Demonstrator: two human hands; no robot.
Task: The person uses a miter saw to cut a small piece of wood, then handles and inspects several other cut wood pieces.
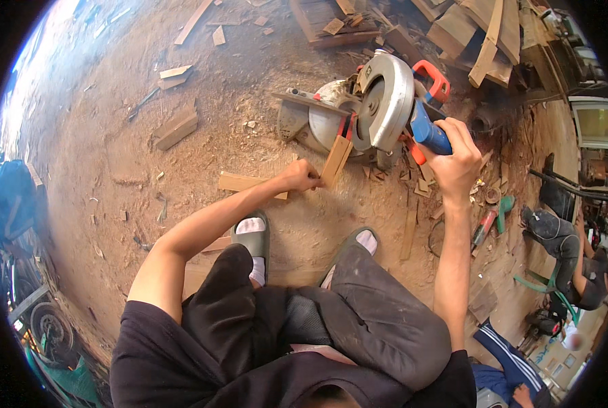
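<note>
A miter saw (384, 102) with a silver blade guard stands on the dirt ground in front of me. My right hand (457, 160) is closed around its blue handle (429, 129), right of the guard. A short wooden block (336, 162) lies on the saw's base, its far end at the red strips by the blade. My left hand (304, 175) is closed at the block's near end, fingertips pinching it. Part of the blade's lower edge is hidden behind the guard. Below my left forearm a loose wood strip (242, 181) lies on the ground.
Wood offcuts and boards (453, 30) are heaped beyond the saw. A wooden block (176, 129) lies on the sawdust to the left. A red and green tool (486, 224) lies at the right. Other people (566, 245) sit at the right edge. My sandalled feet (251, 238) are close by.
</note>
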